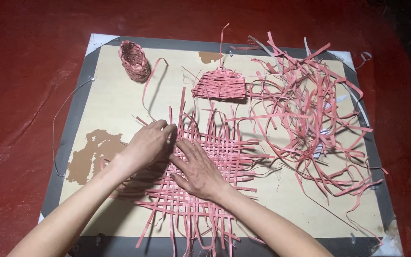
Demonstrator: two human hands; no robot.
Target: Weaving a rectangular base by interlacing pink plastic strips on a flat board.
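Two hands of yours are down on the flat woven mat (200, 166) of pink paper strips, which lies on the front middle of the beige board (115, 102). Your right hand (197, 167) rests palm down on the weave, fingers spread and straight, clamped on nothing. Your left hand (149, 143) sits at the mat's left edge, its fingertips curled together onto the strip ends there; whether it pinches a strip you cannot tell from this view.

One small woven basket (134, 60) stands at the board's back left corner, tilted, its mouth facing the camera; nothing shows inside it. One domed woven piece (220, 84) lies behind the mat, a single strip rising from its top. One large loose tangle of pink strips (310, 107) covers the board's right side, well apart from your hands, too many to count. A thin wire (62, 116) curves off the board's left edge onto the red floor (15, 95).
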